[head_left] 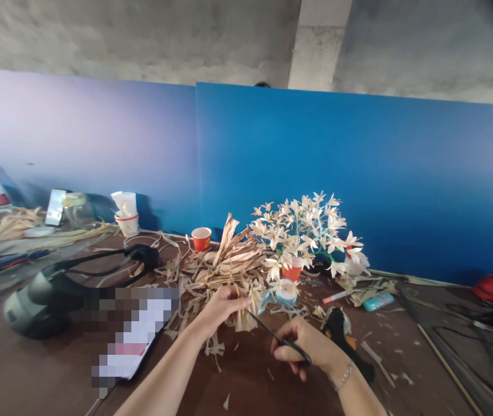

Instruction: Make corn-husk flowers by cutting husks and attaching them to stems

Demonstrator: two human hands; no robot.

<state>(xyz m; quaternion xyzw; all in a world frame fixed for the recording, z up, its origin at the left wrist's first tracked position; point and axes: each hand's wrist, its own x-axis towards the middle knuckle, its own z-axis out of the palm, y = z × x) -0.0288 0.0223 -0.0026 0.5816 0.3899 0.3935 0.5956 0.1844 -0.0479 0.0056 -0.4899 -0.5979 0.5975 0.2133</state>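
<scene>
My left hand pinches a pale bundle of dried husk strips between thumb and fingers. Around the handles of black scissors my right hand is closed. Their blades point up and left, with the tips at the husk bundle; whether they touch it I cannot tell. Just beyond my hands lies a heap of dry corn husks. Behind it to the right, a bunch of cream husk flowers stands in a red paper cup, with a roll of light-blue tape in front.
A black glue gun lies beside my right wrist, with a teal box beyond it. On the left are a grey-black headset-like device and a partly blurred phone-like object. Another red cup stands near the blue partition.
</scene>
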